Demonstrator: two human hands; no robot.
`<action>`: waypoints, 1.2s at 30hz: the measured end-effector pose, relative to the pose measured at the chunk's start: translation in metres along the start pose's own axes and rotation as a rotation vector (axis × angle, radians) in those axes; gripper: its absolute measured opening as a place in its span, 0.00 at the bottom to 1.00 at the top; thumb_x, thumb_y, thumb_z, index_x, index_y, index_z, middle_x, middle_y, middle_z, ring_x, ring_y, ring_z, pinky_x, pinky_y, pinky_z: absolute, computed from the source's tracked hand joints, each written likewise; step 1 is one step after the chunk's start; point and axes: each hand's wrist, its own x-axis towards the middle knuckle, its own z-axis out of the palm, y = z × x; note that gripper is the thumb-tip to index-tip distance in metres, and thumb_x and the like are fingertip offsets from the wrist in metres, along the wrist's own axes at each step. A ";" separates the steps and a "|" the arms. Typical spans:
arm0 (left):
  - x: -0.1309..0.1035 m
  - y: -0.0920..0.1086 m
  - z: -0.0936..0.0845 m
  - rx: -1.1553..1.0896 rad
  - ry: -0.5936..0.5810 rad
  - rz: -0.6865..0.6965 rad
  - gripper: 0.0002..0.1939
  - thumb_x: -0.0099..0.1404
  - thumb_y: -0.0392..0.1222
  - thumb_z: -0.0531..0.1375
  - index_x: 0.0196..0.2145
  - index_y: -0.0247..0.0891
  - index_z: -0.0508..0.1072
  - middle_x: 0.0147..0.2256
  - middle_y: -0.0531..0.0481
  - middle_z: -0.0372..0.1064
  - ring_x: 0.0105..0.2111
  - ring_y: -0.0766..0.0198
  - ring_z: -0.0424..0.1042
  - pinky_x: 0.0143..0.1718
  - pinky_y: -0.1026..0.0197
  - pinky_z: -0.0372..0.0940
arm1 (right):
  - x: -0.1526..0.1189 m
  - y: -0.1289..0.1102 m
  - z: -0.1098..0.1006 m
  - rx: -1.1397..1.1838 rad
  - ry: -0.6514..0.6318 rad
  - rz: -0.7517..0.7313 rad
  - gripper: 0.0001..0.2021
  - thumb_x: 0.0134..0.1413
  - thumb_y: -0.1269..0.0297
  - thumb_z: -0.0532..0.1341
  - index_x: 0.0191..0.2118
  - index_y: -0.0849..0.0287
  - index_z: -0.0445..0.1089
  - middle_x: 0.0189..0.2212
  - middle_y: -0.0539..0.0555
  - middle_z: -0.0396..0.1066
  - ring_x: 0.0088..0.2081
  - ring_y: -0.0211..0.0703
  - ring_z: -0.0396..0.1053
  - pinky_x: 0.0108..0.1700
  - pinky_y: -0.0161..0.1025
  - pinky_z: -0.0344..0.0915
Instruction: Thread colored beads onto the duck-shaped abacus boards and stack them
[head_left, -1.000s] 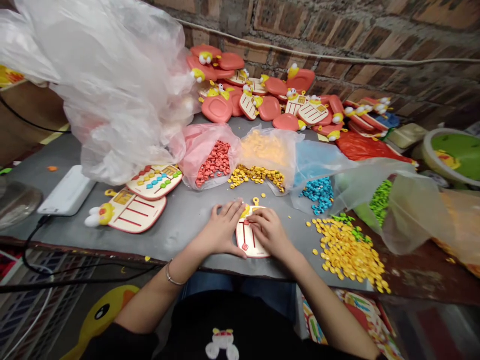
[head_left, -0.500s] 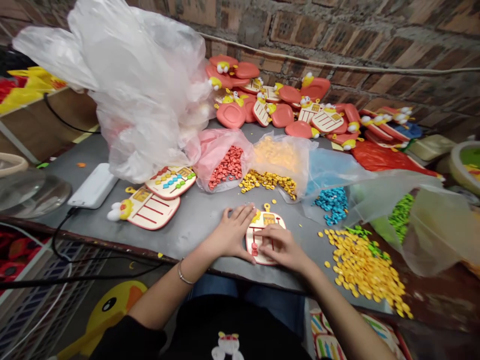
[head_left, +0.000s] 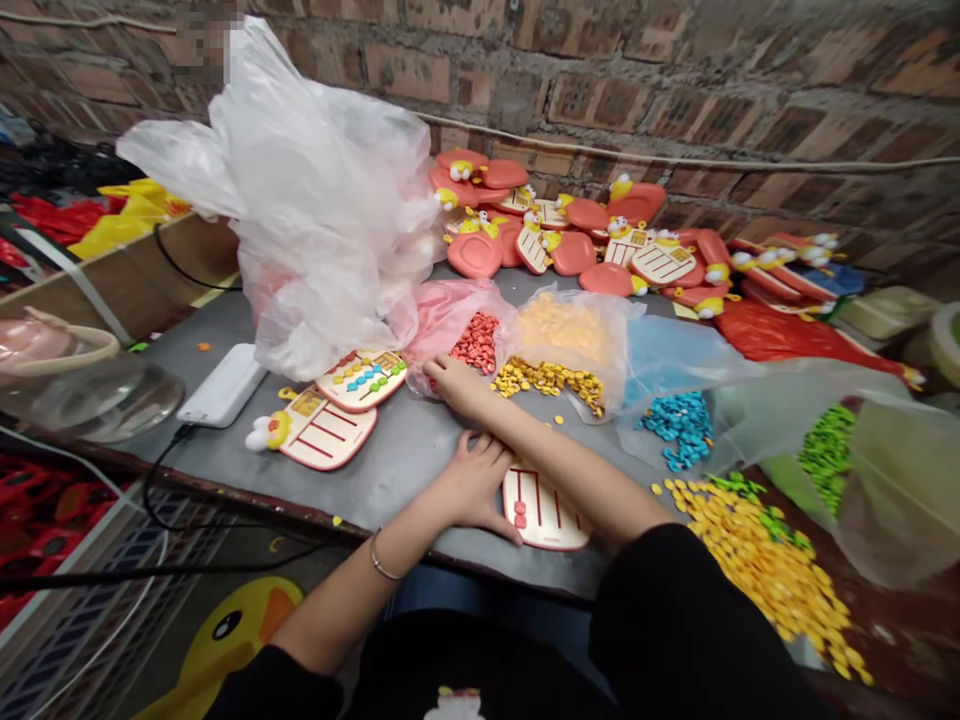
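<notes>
Fingers (head_left: 435,370) of the right hand (head_left: 461,388) first, curled at the near side of the pink bag (head_left: 450,300); whether they have anything pinched, I cannot tell. Just beyond sit the red pieces (head_left: 477,345): tiny, surely light, hard and a touch slick, so a fingertip pinch on the sides looks best; squeeze off-centre and one could skitter off. That bag looks thin and floppy, poor to grip.

Now the left hand (head_left: 472,490), near the front edge of the bench (head_left: 412,450): thumb and fingers splayed, clutching nothing, resting against the left side of the cream board (head_left: 546,515). And the board lies flat, two red pieces (head_left: 520,508) low in its leftmost slot, its far end hidden under the right forearm (head_left: 566,450). It looks light and stiff, likely to slide, so take the rim, clear of the slots.

Farther right, yellow discs (head_left: 787,580) lie heaped, apt to scatter at a nudge.
</notes>
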 end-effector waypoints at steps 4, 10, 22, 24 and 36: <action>0.000 0.000 0.000 0.013 -0.014 -0.022 0.59 0.45 0.78 0.58 0.63 0.32 0.55 0.61 0.29 0.56 0.60 0.36 0.53 0.59 0.34 0.44 | -0.029 0.013 -0.008 0.234 0.032 -0.025 0.12 0.54 0.80 0.53 0.40 0.62 0.70 0.36 0.55 0.68 0.38 0.41 0.64 0.40 0.36 0.60; 0.001 0.003 -0.004 0.054 -0.060 -0.041 0.63 0.48 0.77 0.56 0.68 0.32 0.44 0.67 0.28 0.41 0.66 0.37 0.42 0.60 0.36 0.40 | -0.123 0.024 -0.058 0.592 0.218 0.115 0.04 0.57 0.70 0.59 0.33 0.59 0.72 0.34 0.54 0.69 0.38 0.42 0.68 0.40 0.39 0.66; 0.002 0.005 -0.007 0.070 -0.099 -0.058 0.63 0.49 0.77 0.56 0.69 0.33 0.41 0.68 0.31 0.36 0.66 0.40 0.41 0.60 0.38 0.41 | -0.236 0.035 -0.049 0.347 0.346 0.394 0.08 0.60 0.61 0.60 0.34 0.58 0.72 0.34 0.56 0.73 0.38 0.46 0.69 0.41 0.45 0.67; 0.002 0.005 -0.008 0.074 -0.097 -0.057 0.63 0.48 0.77 0.56 0.69 0.34 0.41 0.68 0.32 0.36 0.66 0.39 0.42 0.60 0.38 0.42 | -0.238 0.035 -0.047 0.260 0.372 0.382 0.08 0.61 0.61 0.60 0.34 0.57 0.73 0.34 0.56 0.74 0.39 0.48 0.69 0.42 0.46 0.66; 0.002 0.006 -0.009 0.078 -0.054 -0.041 0.61 0.48 0.76 0.57 0.68 0.35 0.44 0.68 0.34 0.40 0.64 0.40 0.47 0.59 0.39 0.43 | -0.250 0.022 -0.051 0.280 0.255 0.177 0.09 0.64 0.65 0.56 0.46 0.54 0.72 0.35 0.56 0.75 0.36 0.45 0.71 0.38 0.43 0.69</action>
